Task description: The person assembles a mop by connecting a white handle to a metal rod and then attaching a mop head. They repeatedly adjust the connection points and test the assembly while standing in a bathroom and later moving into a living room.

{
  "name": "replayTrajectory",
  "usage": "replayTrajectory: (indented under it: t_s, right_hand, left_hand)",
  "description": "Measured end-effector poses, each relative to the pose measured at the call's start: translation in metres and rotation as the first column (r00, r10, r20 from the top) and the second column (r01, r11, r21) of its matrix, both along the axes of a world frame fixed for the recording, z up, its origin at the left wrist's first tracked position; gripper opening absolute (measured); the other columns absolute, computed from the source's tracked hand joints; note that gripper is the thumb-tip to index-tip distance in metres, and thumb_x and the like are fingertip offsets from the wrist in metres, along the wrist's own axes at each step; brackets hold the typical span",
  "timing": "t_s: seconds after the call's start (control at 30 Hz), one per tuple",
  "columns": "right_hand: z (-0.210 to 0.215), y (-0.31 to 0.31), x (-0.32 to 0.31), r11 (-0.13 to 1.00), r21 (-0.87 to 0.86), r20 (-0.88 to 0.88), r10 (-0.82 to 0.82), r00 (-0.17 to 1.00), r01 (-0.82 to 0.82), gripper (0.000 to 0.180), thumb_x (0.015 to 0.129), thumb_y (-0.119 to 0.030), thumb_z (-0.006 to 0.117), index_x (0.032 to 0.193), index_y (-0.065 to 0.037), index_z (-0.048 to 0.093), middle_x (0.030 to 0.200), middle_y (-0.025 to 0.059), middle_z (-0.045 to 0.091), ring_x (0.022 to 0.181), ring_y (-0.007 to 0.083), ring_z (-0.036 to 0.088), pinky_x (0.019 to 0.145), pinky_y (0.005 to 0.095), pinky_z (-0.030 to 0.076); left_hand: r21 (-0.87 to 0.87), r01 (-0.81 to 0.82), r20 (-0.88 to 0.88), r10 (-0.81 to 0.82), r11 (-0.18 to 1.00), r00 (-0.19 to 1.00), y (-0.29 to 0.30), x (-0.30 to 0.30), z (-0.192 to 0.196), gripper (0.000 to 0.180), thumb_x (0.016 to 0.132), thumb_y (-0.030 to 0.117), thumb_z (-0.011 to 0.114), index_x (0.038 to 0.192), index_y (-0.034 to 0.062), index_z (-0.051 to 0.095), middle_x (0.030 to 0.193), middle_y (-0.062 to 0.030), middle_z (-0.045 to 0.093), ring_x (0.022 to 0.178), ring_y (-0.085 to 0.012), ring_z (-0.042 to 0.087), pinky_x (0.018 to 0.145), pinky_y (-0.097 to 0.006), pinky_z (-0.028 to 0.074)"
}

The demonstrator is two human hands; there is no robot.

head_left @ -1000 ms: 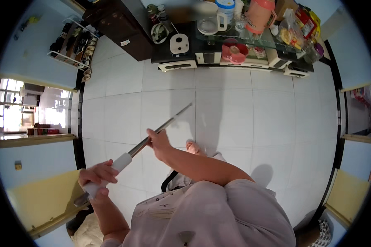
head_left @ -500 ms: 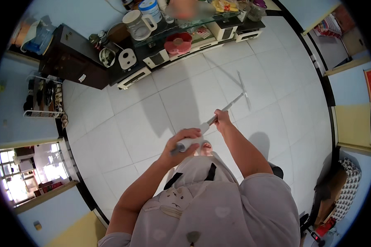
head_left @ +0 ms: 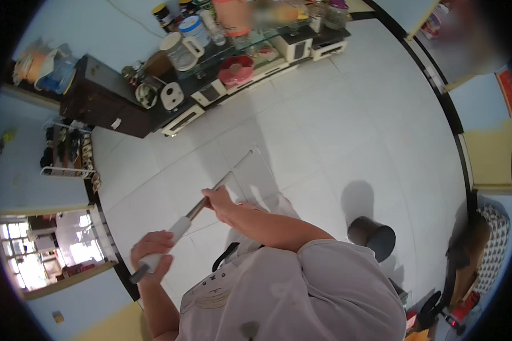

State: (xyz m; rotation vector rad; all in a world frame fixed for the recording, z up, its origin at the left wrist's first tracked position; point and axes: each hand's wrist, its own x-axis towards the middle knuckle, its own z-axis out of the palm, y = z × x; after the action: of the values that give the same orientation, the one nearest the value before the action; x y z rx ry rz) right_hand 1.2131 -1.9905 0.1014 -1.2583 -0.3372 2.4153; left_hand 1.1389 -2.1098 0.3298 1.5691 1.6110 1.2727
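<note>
Two hands grip one long-handled tool that runs diagonally across the middle of the frame. Down at lower left, the left hand (head_left: 151, 254) is closed in a fist around the white grip (head_left: 168, 241) near the butt of the handle, a short dark end sticking out below it. Higher and nearer the centre, the right hand (head_left: 222, 203) is wrapped round the thin metal pole (head_left: 233, 170), which slants on toward the upper right and ends over the white tiled floor (head_left: 347, 131); whether its tip touches the tiles I cannot tell. What sits at that far end is too faint to make out.

Near the person's right side, at lower right, stands a dark round bin (head_left: 372, 237) on the tiles. Along the top of the frame runs a low dark cabinet (head_left: 105, 105) joined to a glass-topped unit crowded with jars, a white jug (head_left: 182, 51) and a red bowl (head_left: 237, 68). At the left edge a wire rack (head_left: 68, 150) holds shoes.
</note>
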Motion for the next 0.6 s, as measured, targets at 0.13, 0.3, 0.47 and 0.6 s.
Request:
replayTrajectory:
  t_s: [0.13,0.3,0.47,0.6]
  right_hand:
    - [0.018,-0.003,0.030,0.997,0.065,-0.084,-0.046,0.995,0.052,0.025,0.087,-0.017,0.052,0.105,-0.006,0.041,0.086,0.0078,0.052,0.072,0.0166,0.054,0.068,0.0318,0.050]
    - [-0.105,-0.017,0.066,0.361,0.664,0.734,-0.146,0.663,-0.655,0.087,0.070,-0.008,0.058,0.142,-0.007,0.009,0.119,0.0247,0.038,0.117,0.0410,0.029,0.098,0.0481,0.027]
    - [-0.093,-0.042,0.056,0.246,0.581,0.808,-0.289,0.513,-0.776,0.059,0.073,-0.018,0.067,0.126,-0.008,0.042,0.133,0.0249,0.034,0.125,0.0449,0.027,0.101,0.0471,0.030]
    - [-0.122,-0.114,-0.033,0.204,0.653,0.757,-0.170,0.631,-0.729,0.042,0.081,-0.021,0.061,0.117,-0.003,0.048,0.127,0.0246,0.042,0.121,0.0423,0.035,0.102,0.0446,0.030]
  left_hand:
    - [0.073,-0.051,0.207,0.034,0.996,0.978,0.001,-0.010,-0.005,0.025,0.075,0.020,0.071,0.075,0.0064,0.049,0.082,-0.0106,0.056,0.089,-0.0282,0.059,0.088,-0.045,0.045]
    - [0.043,0.218,0.192,-0.222,0.975,0.956,0.011,-0.009,-0.052,0.018,0.072,0.007,0.069,0.075,0.0049,0.051,0.085,-0.0101,0.060,0.086,-0.0252,0.060,0.090,-0.042,0.044]
    - [-0.053,0.381,0.000,-0.381,0.923,0.924,-0.023,-0.022,-0.054,0.014,0.067,-0.004,0.065,0.072,0.0043,0.056,0.082,-0.0077,0.063,0.084,-0.0226,0.064,0.085,-0.039,0.049]
    - [-0.024,0.288,-0.049,-0.289,0.957,0.956,-0.103,-0.103,-0.046,0.011,0.066,-0.003,0.064,0.070,0.0035,0.056,0.077,-0.0094,0.064,0.078,-0.0244,0.065,0.080,-0.038,0.052]
